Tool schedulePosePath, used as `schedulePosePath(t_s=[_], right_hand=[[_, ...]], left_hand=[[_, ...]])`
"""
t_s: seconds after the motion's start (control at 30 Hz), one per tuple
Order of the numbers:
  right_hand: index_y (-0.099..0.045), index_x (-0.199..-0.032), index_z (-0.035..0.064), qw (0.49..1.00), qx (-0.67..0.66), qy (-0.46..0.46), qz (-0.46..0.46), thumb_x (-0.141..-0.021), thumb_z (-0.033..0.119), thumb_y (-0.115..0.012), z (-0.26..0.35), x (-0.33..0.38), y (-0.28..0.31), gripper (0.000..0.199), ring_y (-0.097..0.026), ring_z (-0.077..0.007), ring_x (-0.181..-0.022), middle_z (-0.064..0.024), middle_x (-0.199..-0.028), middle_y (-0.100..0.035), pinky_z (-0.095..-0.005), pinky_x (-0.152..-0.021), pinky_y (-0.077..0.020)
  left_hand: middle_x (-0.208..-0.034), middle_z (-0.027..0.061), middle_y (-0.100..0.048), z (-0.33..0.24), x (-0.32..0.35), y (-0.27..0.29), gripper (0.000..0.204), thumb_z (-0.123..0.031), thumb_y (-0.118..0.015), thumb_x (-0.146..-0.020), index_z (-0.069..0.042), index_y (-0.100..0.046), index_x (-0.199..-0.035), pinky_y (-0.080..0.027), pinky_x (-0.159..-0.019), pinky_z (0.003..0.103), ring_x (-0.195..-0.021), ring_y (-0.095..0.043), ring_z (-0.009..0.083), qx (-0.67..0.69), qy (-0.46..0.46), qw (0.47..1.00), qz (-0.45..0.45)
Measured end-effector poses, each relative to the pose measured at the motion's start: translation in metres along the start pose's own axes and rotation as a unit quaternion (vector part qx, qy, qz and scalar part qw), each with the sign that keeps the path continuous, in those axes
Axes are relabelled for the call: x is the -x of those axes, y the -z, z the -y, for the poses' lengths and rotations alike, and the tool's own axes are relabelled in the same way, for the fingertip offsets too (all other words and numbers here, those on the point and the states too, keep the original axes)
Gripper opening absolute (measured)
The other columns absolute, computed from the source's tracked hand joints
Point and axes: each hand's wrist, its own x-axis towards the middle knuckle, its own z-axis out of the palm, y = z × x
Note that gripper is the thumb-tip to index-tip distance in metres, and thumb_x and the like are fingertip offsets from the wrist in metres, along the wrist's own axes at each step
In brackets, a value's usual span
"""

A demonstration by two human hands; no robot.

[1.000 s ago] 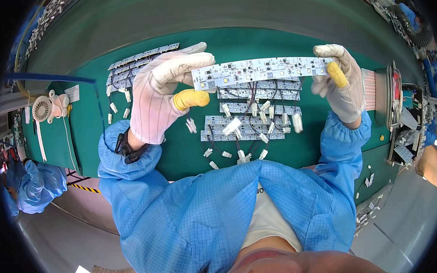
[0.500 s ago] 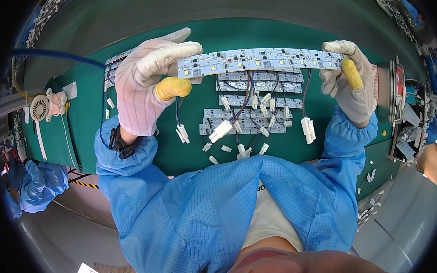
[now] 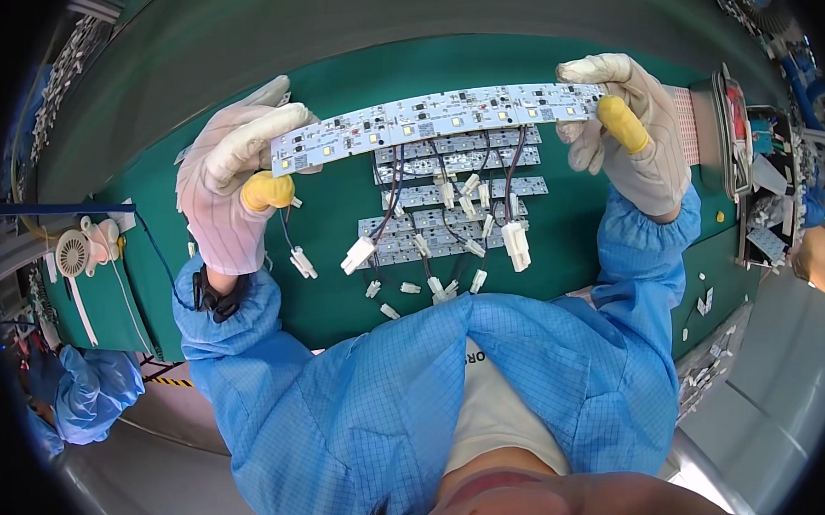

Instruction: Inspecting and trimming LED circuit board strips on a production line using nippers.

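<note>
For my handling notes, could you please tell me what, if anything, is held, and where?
The raised board: left hand on its left end, right hand on its right.

Electronics workshop, apparently part of a factory assembly floor. The green-topped bench [image 3: 573,241] carries rows of circuit-board strips [image 3: 520,186] and white wired connectors [image 3: 479,280]; a metal container [image 3: 709,139] stands toward the right. The worker's left hand [image 3: 229,178] and right hand [image 3: 642,137], in pale striped gloves [image 3: 231,224] with yellow thumb covers [image 3: 270,192], hold up a raised strip [image 3: 443,113]. Workwear includes a blue smock [image 3: 364,416] and a black band [image 3: 216,301] at the left wrist. At left, a small pale fan [image 3: 72,252]; nearer, another person's blue workwear [image 3: 96,396] beside black-and-yellow hazard striping [image 3: 172,382]. The layout suggests several workstations sharing one floor.
</note>
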Motion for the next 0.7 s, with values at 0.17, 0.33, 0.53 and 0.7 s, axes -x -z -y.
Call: schedulePosePath(t_s=[0.17,0.33,0.53,0.7], right_hand=[[-0.049,-0.114,-0.0020,1.000,0.007,-0.003,-0.018,-0.077,0.048,-0.067,0.009,0.001,-0.005,0.065,-0.058,-0.0065,-0.055,-0.0093,-0.080,-0.061,-0.0138,-0.044,-0.0421],[-0.051,-0.114,0.0000,0.999,0.002,0.030,-0.026,-0.083,0.034,-0.065,0.006,0.001,-0.007,0.049,-0.057,-0.0059,-0.052,-0.0076,-0.079,-0.062,-0.0134,-0.043,-0.0418],[-0.052,-0.114,-0.0007,0.999,0.026,0.016,-0.007,-0.087,0.024,-0.061,0.010,0.005,-0.006,0.038,-0.059,-0.0068,-0.054,-0.0097,-0.080,-0.064,-0.0150,-0.043,-0.0445],[-0.051,-0.115,-0.0016,0.999,0.019,0.030,0.011,-0.086,0.026,-0.063,0.012,0.005,-0.004,0.042,-0.062,-0.0106,-0.058,-0.0119,-0.090,-0.063,-0.0164,-0.045,-0.0480]], left_hand=[[-0.089,0.0131,-0.064,0.003,0.000,0.001,0.058,-0.051,-0.055,-0.081,0.001,-0.062,-0.106,-0.044,-0.093,0.047,-0.086,-0.062,0.0238,-0.012,-0.018,1.000,0.004],[-0.093,0.0174,-0.063,0.004,0.004,-0.005,0.057,-0.048,-0.055,-0.082,0.002,-0.059,-0.109,-0.042,-0.096,0.046,-0.092,-0.061,0.0278,-0.019,0.034,0.998,-0.039],[-0.099,0.0191,-0.062,0.011,0.006,-0.001,0.062,-0.050,-0.058,-0.081,0.003,-0.056,-0.113,-0.042,-0.095,0.044,-0.104,-0.057,0.0322,0.018,0.021,1.000,-0.009],[-0.115,0.0240,-0.056,0.013,0.011,-0.003,0.059,-0.046,-0.061,-0.081,0.001,-0.057,-0.115,-0.045,-0.091,0.038,-0.106,-0.057,0.0302,0.043,0.061,0.997,-0.034]])
